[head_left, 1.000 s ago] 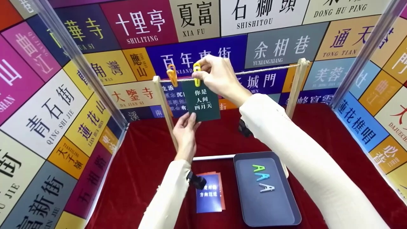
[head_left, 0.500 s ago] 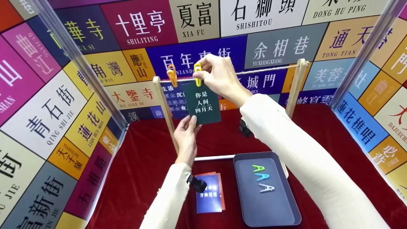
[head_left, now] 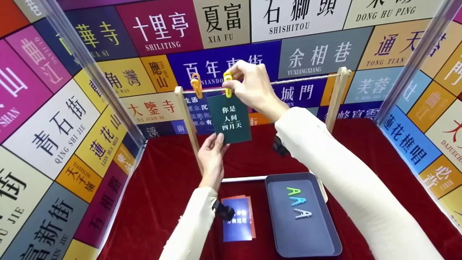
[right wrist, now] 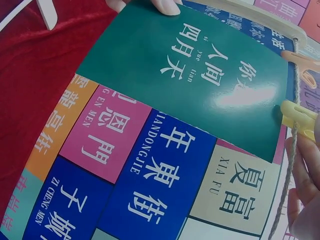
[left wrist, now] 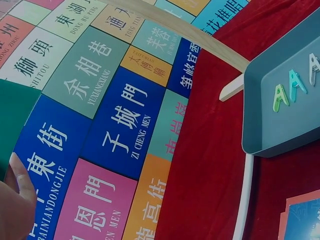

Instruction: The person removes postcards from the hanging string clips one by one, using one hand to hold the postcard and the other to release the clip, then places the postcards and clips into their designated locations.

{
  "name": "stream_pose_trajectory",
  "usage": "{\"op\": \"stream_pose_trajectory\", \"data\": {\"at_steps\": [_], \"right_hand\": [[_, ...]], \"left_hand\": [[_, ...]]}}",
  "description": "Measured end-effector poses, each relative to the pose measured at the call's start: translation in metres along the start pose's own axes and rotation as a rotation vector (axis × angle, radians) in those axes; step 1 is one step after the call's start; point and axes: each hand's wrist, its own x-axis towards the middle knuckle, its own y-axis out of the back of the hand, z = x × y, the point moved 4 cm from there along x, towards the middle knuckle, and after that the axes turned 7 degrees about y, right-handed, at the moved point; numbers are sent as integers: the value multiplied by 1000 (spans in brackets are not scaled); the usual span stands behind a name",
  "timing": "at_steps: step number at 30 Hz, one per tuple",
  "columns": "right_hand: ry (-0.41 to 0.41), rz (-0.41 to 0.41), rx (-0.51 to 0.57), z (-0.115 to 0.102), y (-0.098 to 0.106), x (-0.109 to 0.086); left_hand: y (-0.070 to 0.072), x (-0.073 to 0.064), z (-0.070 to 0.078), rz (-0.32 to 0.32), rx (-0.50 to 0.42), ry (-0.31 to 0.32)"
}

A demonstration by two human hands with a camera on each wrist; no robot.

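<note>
A dark green card (head_left: 232,117) with white lettering hangs just under the rope (head_left: 303,78) of a wooden frame. My left hand (head_left: 212,155) pinches its lower left corner, thumb on the front. At the rope, my right hand (head_left: 254,85) pinches a yellow clothespin (head_left: 227,85) between thumb and fingers. In the right wrist view the yellow clothespin (right wrist: 295,114) overlaps the card's top edge (right wrist: 285,95), beside the rope. Left of it, an orange clothespin (head_left: 196,86) sits on the rope over a blue card (head_left: 200,112), which the green card partly covers.
On the red cloth (head_left: 158,202) lies a small stack with a blue card (head_left: 236,225) on top and an orange edge behind. A dark grey tray (head_left: 303,238) holds green, blue and grey clothespins (head_left: 302,213). The frame's posts (head_left: 337,101) rise on both sides; lettered panels stand behind.
The green card and the left hand have moved slightly down. The right hand with the yellow clothespin has shifted a little to the right along the rope.
</note>
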Motion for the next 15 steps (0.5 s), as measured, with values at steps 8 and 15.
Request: {"op": "stream_pose_trajectory", "data": {"at_steps": [8,15], "right_hand": [[7,20,6,-2,6,-1],[19,39,21,-2,11,-1]], "left_hand": [[-2,-1,1,-6,-11,5],[-3,-4,1,-11,-13,2]]}}
